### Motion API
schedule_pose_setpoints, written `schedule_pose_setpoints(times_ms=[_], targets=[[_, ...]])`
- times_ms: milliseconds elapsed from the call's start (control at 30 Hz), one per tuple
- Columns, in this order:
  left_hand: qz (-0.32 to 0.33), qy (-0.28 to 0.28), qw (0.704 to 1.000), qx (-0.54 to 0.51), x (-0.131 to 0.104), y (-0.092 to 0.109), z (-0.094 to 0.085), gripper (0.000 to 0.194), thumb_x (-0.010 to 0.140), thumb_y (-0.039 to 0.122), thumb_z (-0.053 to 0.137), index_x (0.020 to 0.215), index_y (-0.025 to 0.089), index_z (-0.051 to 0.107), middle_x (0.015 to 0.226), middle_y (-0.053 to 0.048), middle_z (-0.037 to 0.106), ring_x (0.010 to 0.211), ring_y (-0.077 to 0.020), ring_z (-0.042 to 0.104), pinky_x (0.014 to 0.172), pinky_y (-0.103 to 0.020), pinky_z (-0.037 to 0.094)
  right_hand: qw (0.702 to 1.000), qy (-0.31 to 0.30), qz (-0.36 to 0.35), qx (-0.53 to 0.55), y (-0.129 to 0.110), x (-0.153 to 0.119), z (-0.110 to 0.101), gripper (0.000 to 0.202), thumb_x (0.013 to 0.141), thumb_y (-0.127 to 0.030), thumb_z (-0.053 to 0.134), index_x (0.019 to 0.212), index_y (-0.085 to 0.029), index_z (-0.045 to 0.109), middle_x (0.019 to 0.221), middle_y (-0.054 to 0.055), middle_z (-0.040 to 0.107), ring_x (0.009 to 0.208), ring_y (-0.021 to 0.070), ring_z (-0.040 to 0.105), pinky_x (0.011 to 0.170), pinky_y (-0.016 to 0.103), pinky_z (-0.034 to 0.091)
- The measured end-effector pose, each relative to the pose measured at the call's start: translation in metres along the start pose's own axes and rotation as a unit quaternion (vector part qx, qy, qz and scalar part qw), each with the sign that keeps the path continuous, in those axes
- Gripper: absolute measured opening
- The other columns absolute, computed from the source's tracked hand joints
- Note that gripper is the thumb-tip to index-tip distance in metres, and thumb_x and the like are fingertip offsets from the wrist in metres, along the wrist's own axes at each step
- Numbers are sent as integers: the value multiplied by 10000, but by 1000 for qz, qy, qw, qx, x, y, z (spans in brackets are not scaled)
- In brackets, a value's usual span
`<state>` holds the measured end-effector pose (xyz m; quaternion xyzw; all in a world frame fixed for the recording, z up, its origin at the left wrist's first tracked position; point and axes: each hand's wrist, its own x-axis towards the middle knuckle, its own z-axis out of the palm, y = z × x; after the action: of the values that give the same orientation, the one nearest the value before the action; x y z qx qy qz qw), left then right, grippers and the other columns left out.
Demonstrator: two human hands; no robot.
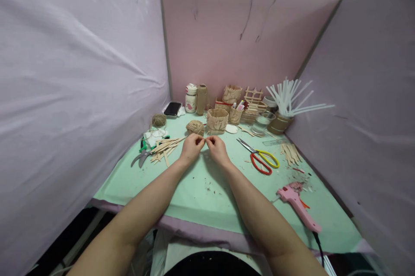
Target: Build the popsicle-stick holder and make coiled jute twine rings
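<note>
My left hand and my right hand meet fingertip to fingertip above the green cloth, both pinched closed. What they hold between the fingertips is too small to make out. Just behind my left hand lies a ball of tan twine. A small wooden basket-like holder stands behind my right hand. Thin wooden sticks are piled left of my left hand, beside pruning shears. Scissors with one red and one yellow handle lie open to the right.
A pink glue gun lies at the right front. White glue sticks fill a brown container at the back right, near a clear water cup. A phone and white bottle are at the back left. Fabric walls enclose the table.
</note>
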<state>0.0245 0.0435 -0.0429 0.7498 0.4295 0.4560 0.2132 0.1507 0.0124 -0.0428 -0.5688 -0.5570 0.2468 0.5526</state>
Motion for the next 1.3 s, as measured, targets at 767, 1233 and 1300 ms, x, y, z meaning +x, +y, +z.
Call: schedule_pose_setpoints(times_ms=[767, 1233, 1300], targets=[[-110, -9, 983, -144, 3, -6, 8, 203, 737, 323, 584, 755, 151, 688, 772, -47, 694, 731, -164, 603, 709, -287, 473, 986, 45, -115, -109, -1, -3, -5, 139, 813, -230, 485, 780, -189, 614, 827, 65, 602, 775, 185, 540, 726, 305, 425], [-70, 18, 993, -96, 1, 0, 6, 166, 763, 274, 579, 738, 156, 692, 781, -56, 692, 758, -165, 608, 716, -278, 465, 976, 28, -145, -158, 2, -5, -4, 189, 869, -251, 479, 775, -201, 636, 796, 59, 589, 753, 191, 533, 706, 304, 400], [-47, 15, 996, -79, 0, 0, 6, 163, 773, 265, 576, 729, 158, 691, 773, -54, 681, 747, -160, 599, 693, -267, 453, 977, 26, -135, -161, 1, -4, -5, 190, 865, -248, 482, 761, -204, 634, 778, 54, 587, 748, 191, 531, 697, 302, 396]])
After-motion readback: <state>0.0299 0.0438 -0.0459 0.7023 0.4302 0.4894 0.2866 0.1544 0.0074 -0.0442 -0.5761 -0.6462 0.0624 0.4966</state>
